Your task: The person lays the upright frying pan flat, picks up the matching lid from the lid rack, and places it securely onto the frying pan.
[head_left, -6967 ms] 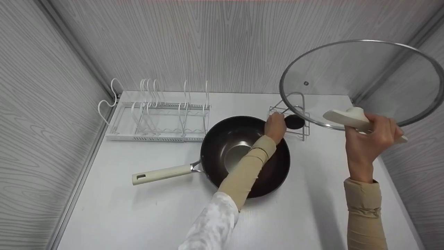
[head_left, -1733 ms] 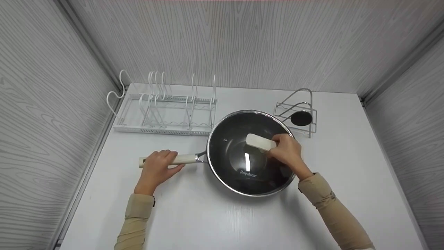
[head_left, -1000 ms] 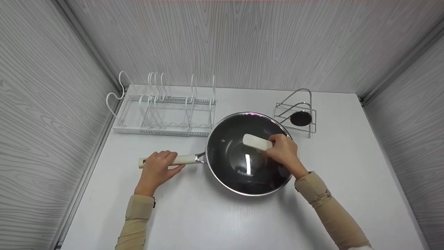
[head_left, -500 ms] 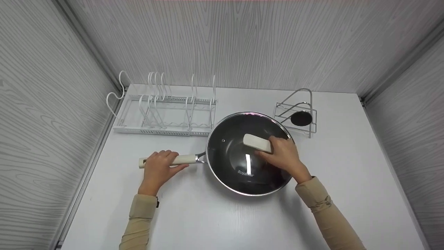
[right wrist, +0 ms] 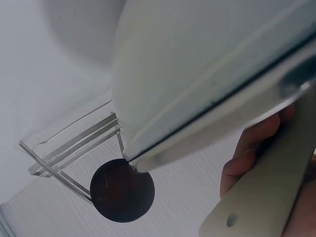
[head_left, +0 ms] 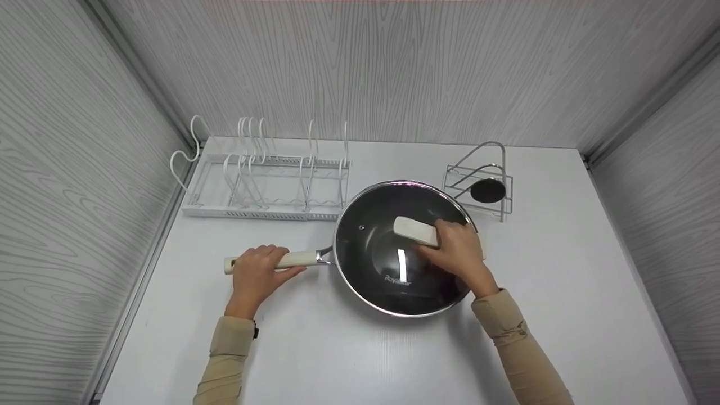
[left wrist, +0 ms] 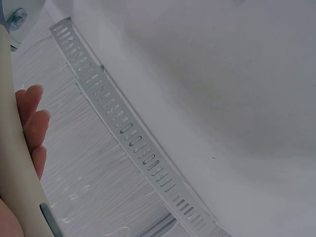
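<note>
A dark wok with a pale outside (right wrist: 163,64) and a long cream handle (head_left: 299,259) sits mid-table. Its glass lid (head_left: 374,264), with a metal rim and faint lettering, covers it. My left hand (head_left: 256,275) grips the wok's handle, thumb along the near side; the left wrist view shows fingertips (left wrist: 37,128) past the handle's far side. My right hand (head_left: 458,250) holds the lid's cream handle (head_left: 415,230) by its right part. From the right wrist view, the lid's metal rim lies close along the wok's edge.
Behind and left stands a white wire rack (head_left: 264,214) with upright loops. At the back right is a smaller grey wire stand (head_left: 503,160), with a dark round disc (head_left: 488,191) at its front, just beyond the wok. Grey wood-grain panels (head_left: 360,67) enclose three sides.
Seven seconds ago my right hand held the lid up at the right and my left hand was at the wire stand. Now the lid covers the wok and my left hand grips its handle.
</note>
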Tool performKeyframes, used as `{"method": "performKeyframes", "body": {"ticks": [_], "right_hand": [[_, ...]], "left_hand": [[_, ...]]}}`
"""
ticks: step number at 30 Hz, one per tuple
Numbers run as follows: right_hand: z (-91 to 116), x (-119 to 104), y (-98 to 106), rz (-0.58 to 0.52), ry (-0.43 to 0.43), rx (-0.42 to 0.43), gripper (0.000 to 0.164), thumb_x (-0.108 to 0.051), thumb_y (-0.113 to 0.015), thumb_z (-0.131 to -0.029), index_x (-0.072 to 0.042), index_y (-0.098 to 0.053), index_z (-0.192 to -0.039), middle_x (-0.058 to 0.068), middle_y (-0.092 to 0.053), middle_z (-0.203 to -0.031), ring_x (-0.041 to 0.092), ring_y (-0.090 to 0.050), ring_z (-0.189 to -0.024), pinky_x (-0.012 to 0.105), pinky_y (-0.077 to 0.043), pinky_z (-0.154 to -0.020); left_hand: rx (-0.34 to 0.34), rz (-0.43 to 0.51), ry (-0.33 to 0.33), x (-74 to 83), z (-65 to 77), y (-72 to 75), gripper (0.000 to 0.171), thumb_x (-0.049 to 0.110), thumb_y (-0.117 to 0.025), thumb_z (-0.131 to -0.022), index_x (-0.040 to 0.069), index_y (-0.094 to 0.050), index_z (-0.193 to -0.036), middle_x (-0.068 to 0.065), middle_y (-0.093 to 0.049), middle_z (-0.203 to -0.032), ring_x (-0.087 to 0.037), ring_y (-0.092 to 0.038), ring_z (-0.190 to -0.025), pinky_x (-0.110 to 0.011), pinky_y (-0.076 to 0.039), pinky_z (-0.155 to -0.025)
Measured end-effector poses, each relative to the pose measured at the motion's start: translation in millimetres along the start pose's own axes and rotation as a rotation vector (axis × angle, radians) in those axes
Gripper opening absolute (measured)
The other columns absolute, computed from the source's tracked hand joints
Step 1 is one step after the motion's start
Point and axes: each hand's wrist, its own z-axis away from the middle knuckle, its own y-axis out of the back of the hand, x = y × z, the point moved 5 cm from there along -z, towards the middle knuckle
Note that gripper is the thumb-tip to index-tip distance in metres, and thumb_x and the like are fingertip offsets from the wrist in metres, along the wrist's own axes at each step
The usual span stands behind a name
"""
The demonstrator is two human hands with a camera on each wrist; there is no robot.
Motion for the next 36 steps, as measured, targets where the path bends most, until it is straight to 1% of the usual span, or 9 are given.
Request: {"method": "performKeyframes", "body": {"ticks": [6,14,18,21,23,27,30,33,36], "right_hand": [[0,2,-3,-0.001,-0.003,0.012,0.047,-0.047,-0.079,-0.074,-0.006,-0.057,-0.084,0.008,-0.060,-0.071,0.031,-0.057,-0.066,0.051,-0.045,-0.068],[0,1,-2,0.000,0.003,0.020,0.047,-0.046,-0.080,-0.074,-0.006,-0.056,-0.082,0.009,-0.060,-0.071,0.032,-0.058,-0.066,0.051,-0.045,-0.069],[0,0,-2,-0.004,0.010,0.035,0.046,-0.045,-0.081,-0.073,-0.007,-0.055,-0.081,0.008,-0.059,-0.068,0.032,-0.057,-0.065,0.050,-0.045,-0.068],[0,0,-1,-0.006,0.018,0.035,0.046,-0.043,-0.081,-0.073,-0.006,-0.056,-0.084,0.008,-0.059,-0.069,0.032,-0.057,-0.066,0.049,-0.044,-0.068],[1,0,1,-0.037,0.027,0.032,0.046,-0.041,-0.081,-0.074,-0.004,-0.058,-0.090,0.010,-0.061,-0.074,0.031,-0.057,-0.069,0.048,-0.044,-0.069],[6,0,10,-0.185,0.059,0.034,0.047,-0.032,-0.083,-0.079,-0.002,-0.061,-0.108,0.012,-0.064,-0.094,0.028,-0.058,-0.079,0.045,-0.048,-0.071],[13,2,20,-0.274,0.093,0.032,0.042,-0.026,-0.080,-0.084,-0.003,-0.062,-0.114,0.011,-0.063,-0.104,0.025,-0.060,-0.087,0.044,-0.052,-0.075],[20,5,29,-0.298,0.123,0.028,0.036,-0.021,-0.078,-0.087,-0.004,-0.063,-0.115,0.010,-0.063,-0.109,0.024,-0.061,-0.094,0.044,-0.053,-0.081],[27,7,37,-0.287,0.152,0.017,0.034,-0.018,-0.077,-0.087,-0.004,-0.064,-0.115,0.011,-0.063,-0.114,0.025,-0.062,-0.100,0.045,-0.053,-0.085]], "left_hand": [[-0.011,-0.011,0.004,0.2,-0.9,-1.9,0.050,0.052,-0.085,-0.070,0.007,-0.073,-0.088,-0.006,-0.070,-0.075,-0.025,-0.062,-0.061,-0.039,-0.052,-0.054],[0.025,-0.025,-0.017,0.4,0.2,-2.0,0.049,0.052,-0.086,-0.069,0.007,-0.072,-0.085,-0.006,-0.068,-0.072,-0.023,-0.061,-0.058,-0.040,-0.052,-0.052],[0.011,-0.020,-0.009,0.3,0.0,-1.2,0.050,0.050,-0.087,-0.069,0.006,-0.072,-0.086,-0.006,-0.068,-0.073,-0.024,-0.061,-0.059,-0.040,-0.051,-0.052],[-0.022,-0.008,-0.001,1.6,-1.5,0.8,0.049,0.049,-0.087,-0.070,0.005,-0.071,-0.086,-0.007,-0.068,-0.073,-0.024,-0.060,-0.059,-0.040,-0.050,-0.052],[-0.056,0.002,0.005,2.7,-2.6,2.3,0.048,0.048,-0.086,-0.071,0.006,-0.070,-0.087,-0.006,-0.067,-0.074,-0.024,-0.059,-0.060,-0.040,-0.049,-0.053],[-0.135,0.024,0.022,4.5,-4.6,4.3,0.045,0.047,-0.083,-0.076,0.006,-0.069,-0.091,-0.005,-0.066,-0.077,-0.023,-0.059,-0.064,-0.040,-0.050,-0.057],[-0.181,0.050,0.033,4.5,-5.3,6.1,0.043,0.043,-0.083,-0.078,0.006,-0.070,-0.095,-0.006,-0.067,-0.081,-0.022,-0.060,-0.068,-0.041,-0.051,-0.062],[-0.204,0.090,0.046,4.0,-6.5,9.2,0.040,0.038,-0.083,-0.080,0.005,-0.070,-0.098,-0.007,-0.068,-0.084,-0.023,-0.061,-0.071,-0.042,-0.052,-0.065],[-0.202,0.143,0.074,3.4,-8.1,13.7,0.034,0.032,-0.082,-0.083,0.004,-0.071,-0.099,-0.008,-0.070,-0.088,-0.024,-0.064,-0.075,-0.043,-0.054,-0.069]]}}
